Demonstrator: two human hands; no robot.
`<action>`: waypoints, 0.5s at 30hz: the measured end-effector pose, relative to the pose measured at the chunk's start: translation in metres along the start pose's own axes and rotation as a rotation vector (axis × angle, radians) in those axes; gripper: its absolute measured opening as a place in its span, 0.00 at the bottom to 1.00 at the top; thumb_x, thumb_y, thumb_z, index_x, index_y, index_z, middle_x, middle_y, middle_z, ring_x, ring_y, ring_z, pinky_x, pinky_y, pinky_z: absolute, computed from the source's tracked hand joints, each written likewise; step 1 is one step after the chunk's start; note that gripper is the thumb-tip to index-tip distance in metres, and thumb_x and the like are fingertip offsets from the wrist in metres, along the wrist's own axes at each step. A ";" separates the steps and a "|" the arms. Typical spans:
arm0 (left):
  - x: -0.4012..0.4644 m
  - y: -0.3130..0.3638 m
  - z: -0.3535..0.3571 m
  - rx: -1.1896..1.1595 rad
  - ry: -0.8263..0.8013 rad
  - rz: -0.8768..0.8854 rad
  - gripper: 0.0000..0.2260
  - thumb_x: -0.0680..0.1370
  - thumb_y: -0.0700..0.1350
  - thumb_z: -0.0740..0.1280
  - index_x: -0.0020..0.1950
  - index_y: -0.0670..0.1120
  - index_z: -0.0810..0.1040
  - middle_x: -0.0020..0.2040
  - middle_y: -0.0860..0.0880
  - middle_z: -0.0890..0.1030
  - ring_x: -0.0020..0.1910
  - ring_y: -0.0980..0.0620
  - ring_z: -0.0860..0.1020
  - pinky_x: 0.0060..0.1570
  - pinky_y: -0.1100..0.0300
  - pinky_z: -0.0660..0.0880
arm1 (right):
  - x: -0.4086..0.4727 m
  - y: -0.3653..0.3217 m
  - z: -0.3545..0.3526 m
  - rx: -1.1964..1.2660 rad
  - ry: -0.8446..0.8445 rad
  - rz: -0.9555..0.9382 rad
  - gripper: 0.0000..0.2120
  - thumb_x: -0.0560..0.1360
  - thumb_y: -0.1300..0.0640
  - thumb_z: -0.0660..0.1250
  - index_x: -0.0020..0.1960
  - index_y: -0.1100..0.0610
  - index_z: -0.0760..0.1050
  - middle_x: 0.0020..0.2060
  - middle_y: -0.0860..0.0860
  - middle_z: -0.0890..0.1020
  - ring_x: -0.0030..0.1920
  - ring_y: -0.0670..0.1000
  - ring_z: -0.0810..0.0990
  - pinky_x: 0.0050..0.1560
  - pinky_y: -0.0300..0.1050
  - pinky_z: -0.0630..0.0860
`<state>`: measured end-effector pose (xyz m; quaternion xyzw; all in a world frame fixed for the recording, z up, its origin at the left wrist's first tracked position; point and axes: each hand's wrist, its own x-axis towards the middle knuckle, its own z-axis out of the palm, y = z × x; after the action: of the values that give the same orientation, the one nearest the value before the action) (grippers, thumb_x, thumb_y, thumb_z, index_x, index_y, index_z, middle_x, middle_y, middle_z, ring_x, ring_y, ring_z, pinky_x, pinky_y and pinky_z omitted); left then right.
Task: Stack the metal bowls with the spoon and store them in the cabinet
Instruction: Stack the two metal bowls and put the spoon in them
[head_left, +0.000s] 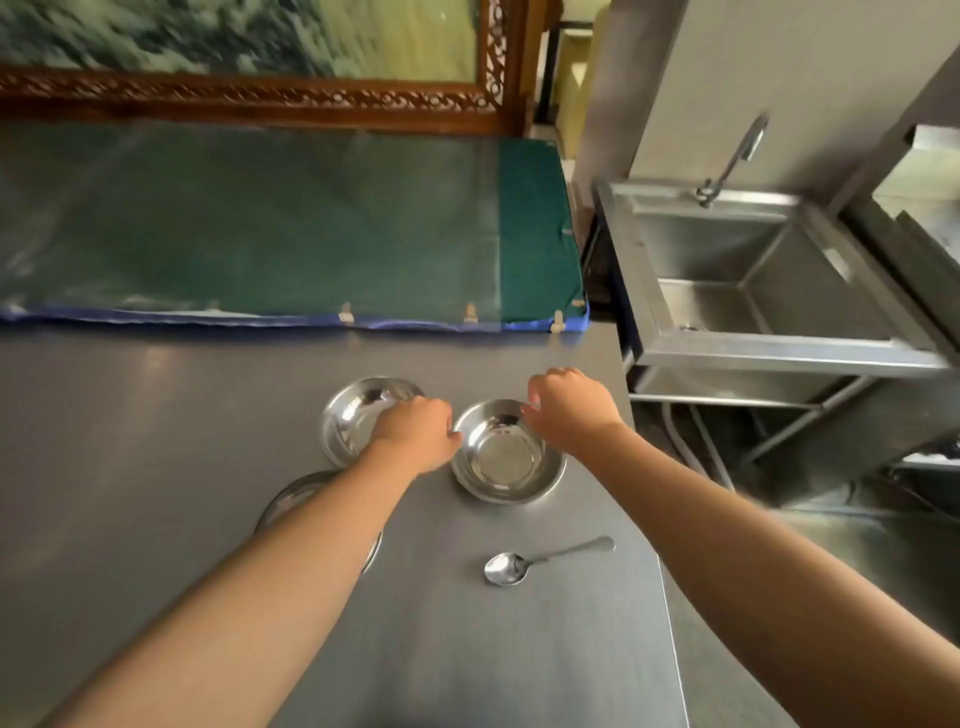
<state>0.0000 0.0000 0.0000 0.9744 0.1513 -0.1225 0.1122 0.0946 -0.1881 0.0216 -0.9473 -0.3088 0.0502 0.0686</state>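
Observation:
Three metal bowls stand on the steel table (156, 441). My left hand (418, 431) lies curled over the right edge of the far-left bowl (353, 415), its knuckles touching the left rim of the middle bowl (501, 460); its fingertips are hidden. My right hand (566, 410) pinches the far right rim of that middle bowl, which rests on the table. A third bowl (291, 499) is mostly hidden under my left forearm. The spoon (524, 564) lies nearer to me, right of centre, with its handle pointing right.
A green padded mat (260, 223) with a blue edge lies behind the table, under a carved wooden frame (260, 98). To the right stands a steel sink (753, 291) with a tap. The table's right edge (670, 623) runs close to the spoon.

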 end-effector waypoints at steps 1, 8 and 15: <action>0.002 -0.001 0.006 0.009 -0.044 0.002 0.13 0.78 0.55 0.65 0.54 0.49 0.82 0.54 0.45 0.84 0.53 0.41 0.81 0.52 0.51 0.79 | -0.003 0.001 0.006 -0.008 -0.043 0.038 0.11 0.77 0.50 0.64 0.53 0.57 0.79 0.49 0.55 0.81 0.53 0.59 0.78 0.47 0.51 0.77; 0.025 -0.014 0.066 -0.047 -0.112 0.040 0.14 0.79 0.53 0.64 0.58 0.45 0.78 0.57 0.43 0.81 0.55 0.40 0.80 0.52 0.50 0.77 | -0.014 0.013 0.068 0.054 -0.128 0.242 0.12 0.78 0.54 0.62 0.55 0.58 0.80 0.49 0.58 0.79 0.52 0.62 0.77 0.46 0.53 0.78; 0.042 -0.015 0.101 -0.207 -0.049 -0.005 0.15 0.79 0.46 0.66 0.64 0.42 0.73 0.59 0.39 0.79 0.57 0.36 0.79 0.50 0.49 0.73 | -0.020 0.023 0.115 0.171 -0.168 0.407 0.13 0.76 0.63 0.62 0.60 0.62 0.72 0.53 0.61 0.75 0.48 0.65 0.78 0.45 0.56 0.78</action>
<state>0.0130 -0.0004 -0.1096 0.9539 0.1631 -0.1303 0.2158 0.0764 -0.2068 -0.0939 -0.9732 -0.1107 0.1677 0.1114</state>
